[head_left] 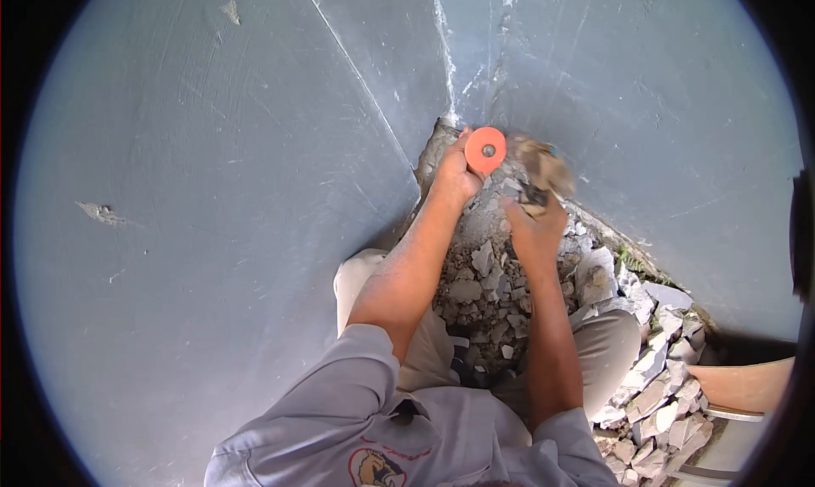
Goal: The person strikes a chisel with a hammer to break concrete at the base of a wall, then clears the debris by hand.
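Note:
My left hand [459, 174] is closed around a tool with a round orange guard [486, 150]; a small grey round end shows at the middle of the disc. To its right, my right hand [536, 232] grips a brown, dusty object [545, 168], blurred and too unclear to name, with a dark part near the fingers. Both hands are over a broken-out hollow at the foot of the grey wall. Grey rubble [484, 270] lies under and between my forearms.
Smooth grey surfaces [212, 190] rise on both sides, with cracks near the corner. A heap of broken chunks [662, 394] lies at the lower right, beside an orange-brown curved container [743, 385]. My bent knees flank the rubble.

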`<state>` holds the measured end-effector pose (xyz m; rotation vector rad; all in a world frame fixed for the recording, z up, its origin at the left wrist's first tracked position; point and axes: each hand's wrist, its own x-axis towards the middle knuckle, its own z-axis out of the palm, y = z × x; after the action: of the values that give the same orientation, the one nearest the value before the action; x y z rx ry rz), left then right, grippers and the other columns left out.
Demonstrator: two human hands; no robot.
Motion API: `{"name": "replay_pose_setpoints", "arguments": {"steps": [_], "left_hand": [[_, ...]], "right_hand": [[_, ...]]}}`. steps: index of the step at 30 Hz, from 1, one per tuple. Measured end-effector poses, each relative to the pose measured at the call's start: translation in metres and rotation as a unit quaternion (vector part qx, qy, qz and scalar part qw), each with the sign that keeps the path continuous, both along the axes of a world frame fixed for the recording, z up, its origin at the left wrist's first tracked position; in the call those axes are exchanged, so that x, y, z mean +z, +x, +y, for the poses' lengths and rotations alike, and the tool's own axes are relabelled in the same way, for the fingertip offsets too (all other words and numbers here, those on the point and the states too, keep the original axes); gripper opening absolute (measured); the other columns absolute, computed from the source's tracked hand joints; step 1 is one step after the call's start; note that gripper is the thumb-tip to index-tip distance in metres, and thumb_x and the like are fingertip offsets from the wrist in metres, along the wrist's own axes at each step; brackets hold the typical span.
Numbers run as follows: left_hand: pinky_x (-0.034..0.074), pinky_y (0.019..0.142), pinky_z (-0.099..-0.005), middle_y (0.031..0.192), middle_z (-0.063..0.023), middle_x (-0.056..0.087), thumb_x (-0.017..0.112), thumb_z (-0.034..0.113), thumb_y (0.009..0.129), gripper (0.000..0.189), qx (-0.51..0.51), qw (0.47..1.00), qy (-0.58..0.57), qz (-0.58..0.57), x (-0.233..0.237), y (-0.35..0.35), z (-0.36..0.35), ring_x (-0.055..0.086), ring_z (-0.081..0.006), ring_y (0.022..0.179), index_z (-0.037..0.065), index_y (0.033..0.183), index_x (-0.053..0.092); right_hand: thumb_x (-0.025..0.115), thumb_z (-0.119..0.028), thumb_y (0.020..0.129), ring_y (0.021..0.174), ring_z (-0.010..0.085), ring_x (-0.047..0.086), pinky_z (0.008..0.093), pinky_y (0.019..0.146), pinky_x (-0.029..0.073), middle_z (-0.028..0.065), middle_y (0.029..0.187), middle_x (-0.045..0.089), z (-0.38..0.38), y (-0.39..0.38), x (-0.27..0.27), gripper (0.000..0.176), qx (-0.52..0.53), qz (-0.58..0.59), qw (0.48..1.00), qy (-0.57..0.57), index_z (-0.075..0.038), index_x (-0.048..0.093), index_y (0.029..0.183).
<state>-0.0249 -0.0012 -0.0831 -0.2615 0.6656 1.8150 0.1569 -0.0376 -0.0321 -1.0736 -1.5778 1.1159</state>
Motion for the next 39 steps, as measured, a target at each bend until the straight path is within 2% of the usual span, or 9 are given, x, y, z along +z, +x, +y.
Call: {"name": "replay_pose_setpoints", "arguments": {"steps": [4, 6, 11, 14, 16, 20, 24, 36, 39], "left_hand": [[0.061, 0.082, -0.0381, 0.103, -0.0069, 0.067, 0.052, 0.025, 0.103, 0.023, 0.005, 1.0, -0.006, -0.007, 0.0, 0.001, 0.0, 0.068, -0.0207, 0.09, 0.004, 0.109, 0.06], [0.061, 0.082, -0.0388, 0.104, -0.007, 0.067, 0.051, 0.024, 0.103, 0.023, -0.006, 1.0, -0.006, -0.004, 0.0, 0.001, 0.0, 0.068, -0.021, 0.091, 0.004, 0.11, 0.06], [0.056, 0.089, -0.0439, 0.097, -0.0088, 0.064, 0.045, 0.015, 0.103, 0.016, -0.053, 0.998, -0.016, 0.037, -0.02, 0.005, 0.008, 0.065, -0.0238, 0.092, 0.004, 0.1, 0.057], [0.056, 0.085, -0.0446, 0.092, -0.0094, 0.058, 0.044, 0.007, 0.099, 0.01, -0.061, 0.989, -0.095, 0.092, -0.042, 0.02, 0.001, 0.064, -0.024, 0.087, 0.005, 0.096, 0.054], [0.056, 0.083, -0.0455, 0.093, -0.0097, 0.057, 0.043, 0.006, 0.097, 0.011, -0.054, 0.966, -0.202, 0.15, -0.046, 0.042, 0.0, 0.063, -0.0243, 0.087, 0.004, 0.1, 0.054], [0.058, 0.076, -0.0454, 0.092, -0.0108, 0.057, 0.045, 0.008, 0.097, 0.012, -0.025, 0.988, -0.151, -0.013, -0.069, 0.067, -0.015, 0.064, -0.0264, 0.084, 0.001, 0.103, 0.053], [0.057, 0.081, -0.0442, 0.094, -0.0107, 0.06, 0.047, 0.006, 0.096, 0.01, -0.033, 0.97, -0.213, 0.116, -0.061, 0.066, -0.012, 0.062, -0.025, 0.081, 0.004, 0.099, 0.055], [0.053, 0.083, -0.0351, 0.087, 0.0002, 0.056, 0.053, 0.015, 0.099, 0.008, -0.005, 0.997, -0.037, 0.065, -0.066, 0.018, -0.005, 0.059, -0.0154, 0.082, 0.014, 0.091, 0.053], [0.053, 0.084, -0.0351, 0.091, -0.0004, 0.058, 0.053, 0.019, 0.1, 0.006, -0.025, 0.997, 0.009, 0.07, -0.074, 0.008, -0.003, 0.061, -0.0155, 0.085, 0.013, 0.097, 0.055]], "right_hand": [[0.072, -0.008, 0.086, 0.058, 0.0076, 0.058, 0.0239, 0.051, 0.045, 0.0021, 0.07, 0.063, -0.009, 0.005, 0.011, 0.012, -0.06, 0.06, 0.992, 0.092, -0.001, 0.062, 0.085], [0.072, -0.01, 0.085, 0.056, 0.0099, 0.059, 0.0256, 0.05, 0.046, 0.0033, 0.067, 0.062, 0.012, 0.003, -0.043, 0.015, -0.042, -0.092, 0.981, 0.168, 0.001, 0.062, 0.083], [0.068, -0.013, 0.07, 0.066, 0.0272, 0.065, 0.038, 0.066, 0.051, 0.0177, 0.072, 0.066, 0.011, 0.008, -0.036, 0.024, 0.03, -0.082, 0.992, -0.096, 0.004, 0.064, 0.087], [0.07, -0.012, 0.07, 0.068, 0.03, 0.066, 0.0384, 0.067, 0.051, 0.0186, 0.075, 0.068, 0.001, 0.026, -0.042, 0.026, 0.025, -0.071, 0.99, -0.116, 0.004, 0.065, 0.089], [0.072, -0.012, 0.072, 0.066, 0.0241, 0.064, 0.0356, 0.065, 0.051, 0.0137, 0.074, 0.067, 0.001, 0.038, -0.05, 0.028, 0.003, -0.077, 0.995, -0.059, 0.006, 0.065, 0.092], [0.074, -0.012, 0.074, 0.063, 0.0137, 0.059, 0.0314, 0.061, 0.049, 0.0064, 0.07, 0.066, 0.002, 0.051, -0.032, 0.027, -0.012, -0.064, 0.998, -0.02, 0.007, 0.064, 0.091], [0.075, -0.013, 0.074, 0.067, 0.0129, 0.06, 0.0311, 0.064, 0.05, 0.0083, 0.074, 0.067, 0.002, 0.056, -0.021, 0.029, -0.019, -0.052, 0.998, -0.032, 0.007, 0.065, 0.093], [0.076, -0.01, 0.08, 0.067, 0.0077, 0.054, 0.0272, 0.062, 0.046, 0.0, 0.075, 0.064, -0.002, 0.061, -0.001, 0.018, 0.003, -0.026, 0.999, -0.027, 0.003, 0.063, 0.085], [0.075, -0.005, 0.083, 0.067, 0.0069, 0.054, 0.0246, 0.063, 0.047, -0.0008, 0.078, 0.062, -0.008, 0.056, 0.028, 0.016, -0.048, 0.028, 0.994, 0.091, 0.0, 0.062, 0.089]]}}
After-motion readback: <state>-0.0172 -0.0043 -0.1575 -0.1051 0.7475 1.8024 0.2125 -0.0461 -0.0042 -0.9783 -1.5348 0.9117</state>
